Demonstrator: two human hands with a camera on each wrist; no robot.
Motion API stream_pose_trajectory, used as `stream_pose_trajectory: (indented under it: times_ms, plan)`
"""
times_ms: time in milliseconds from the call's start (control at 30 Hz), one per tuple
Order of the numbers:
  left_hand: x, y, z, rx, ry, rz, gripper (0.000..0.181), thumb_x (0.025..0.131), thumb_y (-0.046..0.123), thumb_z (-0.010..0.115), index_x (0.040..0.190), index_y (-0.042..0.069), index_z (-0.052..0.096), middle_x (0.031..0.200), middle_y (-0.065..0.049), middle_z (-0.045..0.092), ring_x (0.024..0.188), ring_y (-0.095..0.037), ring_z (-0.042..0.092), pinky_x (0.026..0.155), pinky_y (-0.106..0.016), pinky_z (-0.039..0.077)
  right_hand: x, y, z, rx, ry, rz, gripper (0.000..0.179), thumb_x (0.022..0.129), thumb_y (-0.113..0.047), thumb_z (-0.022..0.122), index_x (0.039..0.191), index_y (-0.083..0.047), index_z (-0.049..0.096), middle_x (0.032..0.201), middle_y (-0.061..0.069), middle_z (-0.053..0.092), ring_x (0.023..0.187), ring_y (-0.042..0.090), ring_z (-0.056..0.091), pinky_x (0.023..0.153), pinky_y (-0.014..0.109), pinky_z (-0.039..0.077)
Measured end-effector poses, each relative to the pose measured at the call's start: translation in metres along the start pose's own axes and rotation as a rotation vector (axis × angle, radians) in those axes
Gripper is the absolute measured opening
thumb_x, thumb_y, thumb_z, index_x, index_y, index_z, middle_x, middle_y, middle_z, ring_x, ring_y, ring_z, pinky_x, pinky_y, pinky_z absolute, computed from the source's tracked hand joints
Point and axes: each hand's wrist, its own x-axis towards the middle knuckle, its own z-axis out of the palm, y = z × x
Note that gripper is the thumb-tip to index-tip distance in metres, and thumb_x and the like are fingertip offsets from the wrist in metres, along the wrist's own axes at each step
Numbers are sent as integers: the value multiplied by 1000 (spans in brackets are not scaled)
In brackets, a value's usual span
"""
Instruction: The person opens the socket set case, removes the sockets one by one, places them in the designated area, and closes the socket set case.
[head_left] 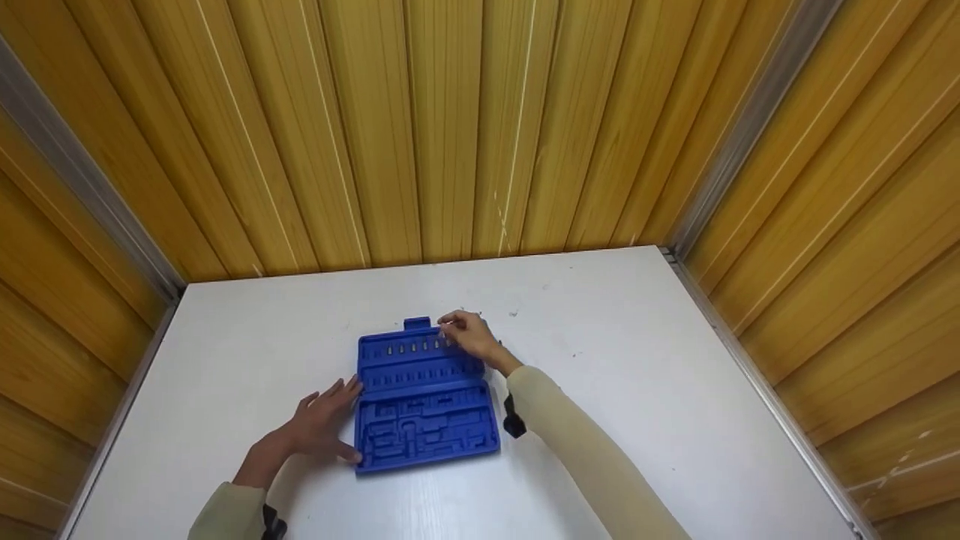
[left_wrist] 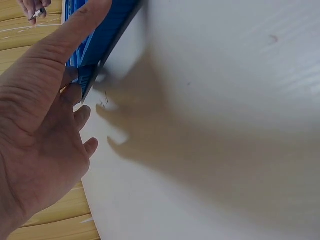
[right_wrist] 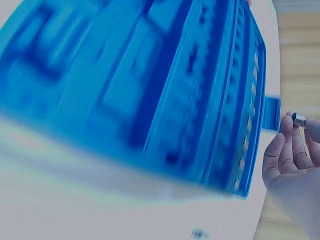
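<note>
An open blue plastic tool case (head_left: 420, 390) lies flat on the white table, its moulded slots facing up. Several small metal sockets (head_left: 413, 347) stand in a row in the far half, while the near half's recesses hold nothing. My right hand (head_left: 472, 337) is above the far right edge. Between thumb and fingertips it pinches a small silver socket (right_wrist: 299, 120). My left hand (head_left: 319, 424) is spread along the left side of the case, thumb at the near corner and fingertips by the hinge.
The white table (head_left: 600, 337) reaches back to a yellow wood-patterned wall (head_left: 442, 150), with a similar wall on each side. A latch tab (head_left: 417, 323) sticks out from the far edge of the case. Small dark marks dot the tabletop.
</note>
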Motion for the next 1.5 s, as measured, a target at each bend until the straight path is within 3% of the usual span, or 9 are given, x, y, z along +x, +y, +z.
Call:
stream_pose_trajectory:
  times_ms: [67,233,367,467,667,867,1133,1500]
  plan:
    - [0,0,0,-4,1,-3,126,64,41,96,159,-5,25,167,-27,20,154,-53,14,117,-76,12,-2,5,-13,-24,18,18,28,102,-5,56,125,10,63,102,32,71,80,24,66,64,17,45]
    - [0,2,0,-10,1,-3,126,64,40,96,159,-4,26,167,-27,20,154,-54,15,117,-76,12,-9,21,-40,-24,58,51,31,101,-5,57,130,8,60,100,35,69,78,32,68,57,17,42]
    - [1,1,0,-6,-1,-6,127,64,41,96,159,-5,25,167,-27,20,154,-54,14,117,-76,12,-15,33,-58,-14,70,64,32,102,-4,55,131,9,60,103,35,70,70,21,66,54,20,45]
    - [1,0,1,-3,1,-1,127,64,40,96,158,-5,25,167,-28,20,154,-54,15,116,-77,13,-20,40,-69,-6,74,81,33,103,-4,53,133,9,58,105,34,70,69,15,65,57,22,48]
    - [2,-1,2,-20,-7,-11,127,64,40,96,159,-4,25,168,-26,20,155,-52,14,117,-76,11,-29,49,-85,-29,47,93,41,100,-6,60,138,8,54,108,30,69,82,23,70,67,25,50]
    - [1,1,1,-34,-20,-28,127,64,39,97,160,-2,24,169,-24,19,156,-51,13,118,-75,9,-37,60,-100,-70,10,101,45,98,-6,65,139,10,54,106,24,69,83,20,66,75,32,55]
    - [0,2,-5,-15,-19,-29,127,65,38,97,160,-4,24,168,-26,20,155,-51,14,118,-75,12,-40,84,-108,-290,-21,-73,37,95,-3,70,126,16,62,101,30,71,86,32,69,74,27,54]
    - [2,2,0,-37,-23,-23,127,65,38,96,160,-3,22,169,-24,19,156,-51,12,119,-74,10,-43,92,-98,-404,6,-92,37,92,-3,72,126,11,66,97,20,66,88,22,58,80,28,48]
